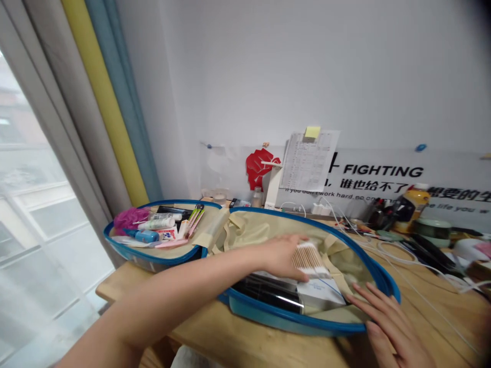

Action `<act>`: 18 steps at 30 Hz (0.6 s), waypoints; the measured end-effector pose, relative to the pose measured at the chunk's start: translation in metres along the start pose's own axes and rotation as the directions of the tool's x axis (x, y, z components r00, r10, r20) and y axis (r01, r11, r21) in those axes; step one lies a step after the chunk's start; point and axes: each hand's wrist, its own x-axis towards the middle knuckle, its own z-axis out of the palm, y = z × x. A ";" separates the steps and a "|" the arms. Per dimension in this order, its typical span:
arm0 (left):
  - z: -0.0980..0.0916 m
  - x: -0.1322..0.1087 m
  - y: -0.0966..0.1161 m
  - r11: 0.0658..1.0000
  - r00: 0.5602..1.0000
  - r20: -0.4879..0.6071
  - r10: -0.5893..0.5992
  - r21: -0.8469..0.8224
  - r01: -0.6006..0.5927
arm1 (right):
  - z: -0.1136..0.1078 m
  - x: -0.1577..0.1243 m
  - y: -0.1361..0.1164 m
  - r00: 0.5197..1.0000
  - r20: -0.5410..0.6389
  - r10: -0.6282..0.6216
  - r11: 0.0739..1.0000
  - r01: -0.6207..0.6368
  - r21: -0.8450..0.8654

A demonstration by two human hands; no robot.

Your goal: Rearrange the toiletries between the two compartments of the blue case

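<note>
Left hand [280, 258] reaches across an open blue-rimmed pouch [291, 318] on the desk [249, 347], fingers [297, 246] curled over a swab pack [309, 260], apparently holding it. Pack sits in the pouch's right-hand compartment, against a white box [320, 295] and beside a black case [266, 292]. Right hand [391, 327] spread open, empty, fingers [368, 301] at the pouch's rim. Left-hand compartment holds toiletries: pink sponge [130, 220], white tube [157, 223].
</note>
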 end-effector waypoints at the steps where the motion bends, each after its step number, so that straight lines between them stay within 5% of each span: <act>1: 0.010 0.009 0.005 1.000 0.999 0.049 -0.004 0.014 0.004 | -0.001 0.000 0.000 1.000 0.003 -0.001 1.000 0.001 -0.007; 6: 0.038 0.033 0.013 0.998 0.979 0.195 -0.053 0.042 0.045 | -0.002 -0.001 -0.001 0.999 0.008 0.035 0.999 -0.035 -0.024; 18: 0.047 0.032 0.015 0.975 0.957 0.289 -0.021 0.216 -0.044 | -0.003 0.001 -0.003 0.999 0.001 0.038 0.999 -0.038 -0.022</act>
